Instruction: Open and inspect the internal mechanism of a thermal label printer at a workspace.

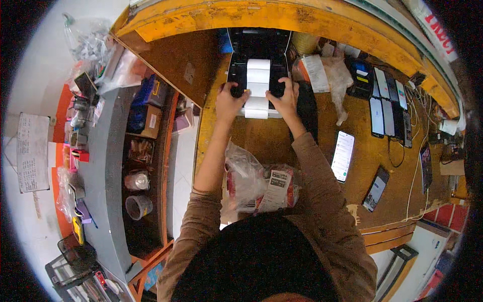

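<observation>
A black label printer [257,43] stands open at the back of the wooden table, its lid raised. A strip of white labels [258,75] runs out over its front and hangs a little below it. My left hand [231,101] grips the printer's front left, thumb near the strip's left edge, fingers curled. My right hand [283,103] holds the front right the same way, thumb beside the strip's right edge. Whether either thumb presses the paper, I cannot tell.
Right: several phones [382,116], cables [410,100], a black device [361,78], plastic-wrapped papers [317,73]. Near me lie crumpled bags [246,178] with papers. A grey-topped shelf [105,186] with bins stands left; a yellow ledge [201,15] crosses above.
</observation>
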Motion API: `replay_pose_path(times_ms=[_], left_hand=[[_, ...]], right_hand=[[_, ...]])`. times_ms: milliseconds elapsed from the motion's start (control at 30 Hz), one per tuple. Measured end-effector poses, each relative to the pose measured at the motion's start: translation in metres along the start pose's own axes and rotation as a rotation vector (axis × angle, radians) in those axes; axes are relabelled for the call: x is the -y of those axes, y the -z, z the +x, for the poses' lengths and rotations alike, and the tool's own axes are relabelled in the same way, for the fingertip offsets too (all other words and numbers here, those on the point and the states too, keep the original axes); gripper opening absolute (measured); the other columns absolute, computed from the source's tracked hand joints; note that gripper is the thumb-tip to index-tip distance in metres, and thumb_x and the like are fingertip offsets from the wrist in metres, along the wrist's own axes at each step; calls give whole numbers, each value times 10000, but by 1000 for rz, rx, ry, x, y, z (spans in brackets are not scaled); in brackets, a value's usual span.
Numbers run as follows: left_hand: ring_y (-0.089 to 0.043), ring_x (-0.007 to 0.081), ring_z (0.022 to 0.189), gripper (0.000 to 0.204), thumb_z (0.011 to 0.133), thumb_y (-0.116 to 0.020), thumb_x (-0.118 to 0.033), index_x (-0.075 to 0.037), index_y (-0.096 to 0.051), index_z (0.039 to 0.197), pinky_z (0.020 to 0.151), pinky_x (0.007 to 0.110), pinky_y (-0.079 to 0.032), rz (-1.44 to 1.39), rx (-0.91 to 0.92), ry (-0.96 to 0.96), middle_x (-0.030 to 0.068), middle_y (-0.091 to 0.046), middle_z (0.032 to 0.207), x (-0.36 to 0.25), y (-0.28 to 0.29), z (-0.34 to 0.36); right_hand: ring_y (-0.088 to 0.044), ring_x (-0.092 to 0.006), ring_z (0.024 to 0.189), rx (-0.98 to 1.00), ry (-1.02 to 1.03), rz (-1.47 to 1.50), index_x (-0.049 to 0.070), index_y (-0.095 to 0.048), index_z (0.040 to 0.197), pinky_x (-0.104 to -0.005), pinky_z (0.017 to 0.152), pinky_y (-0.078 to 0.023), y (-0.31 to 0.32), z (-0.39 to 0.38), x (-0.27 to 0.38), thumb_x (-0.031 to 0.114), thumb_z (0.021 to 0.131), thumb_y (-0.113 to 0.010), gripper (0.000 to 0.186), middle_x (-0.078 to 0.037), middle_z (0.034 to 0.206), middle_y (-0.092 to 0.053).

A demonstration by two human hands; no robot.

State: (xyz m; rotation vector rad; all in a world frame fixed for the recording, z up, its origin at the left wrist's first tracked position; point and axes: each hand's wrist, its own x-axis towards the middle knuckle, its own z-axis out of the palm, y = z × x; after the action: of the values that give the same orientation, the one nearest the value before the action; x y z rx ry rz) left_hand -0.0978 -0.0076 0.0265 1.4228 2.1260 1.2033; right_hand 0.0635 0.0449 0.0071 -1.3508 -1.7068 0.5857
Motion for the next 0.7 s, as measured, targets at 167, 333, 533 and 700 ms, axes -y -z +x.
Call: replay_pose_path(times_ms=[167,333,533,700], left_hand=[[-564,326,729,397,613,-692,-310,-55,-543,877,639,379,-439,-52,70,51,175,-565,806,0,2,0],[-568,316,653,353,630,-684,-289,-47,-527,834,592,372,-434,27,-27,-85,174,-562,741,-3,7,-1],[-559,323,649,242,653,-651,-177,-52,-518,811,575,367,-425,12,11,-93,178,-555,717,-6,15,-2],[-558,325,661,190,651,-626,-120,-50,-520,793,582,363,-424,20,-8,-132,186,-553,715,-5,10,0]], right_hand=[[-400,-336,882,-30,79,34,97,-415,952,-405,775,-332,2,0,-2,154,541,-703,505,-152,937,-436],[-398,-330,875,-28,158,67,79,-415,927,-401,775,-327,5,2,-6,132,549,-692,471,-145,894,-445],[-406,-326,872,16,125,120,72,-418,890,-393,771,-335,9,1,-7,91,561,-677,419,-144,879,-449],[-440,-328,856,-14,180,125,74,-425,875,-377,767,-349,12,4,-15,69,573,-663,384,-139,864,-468]])
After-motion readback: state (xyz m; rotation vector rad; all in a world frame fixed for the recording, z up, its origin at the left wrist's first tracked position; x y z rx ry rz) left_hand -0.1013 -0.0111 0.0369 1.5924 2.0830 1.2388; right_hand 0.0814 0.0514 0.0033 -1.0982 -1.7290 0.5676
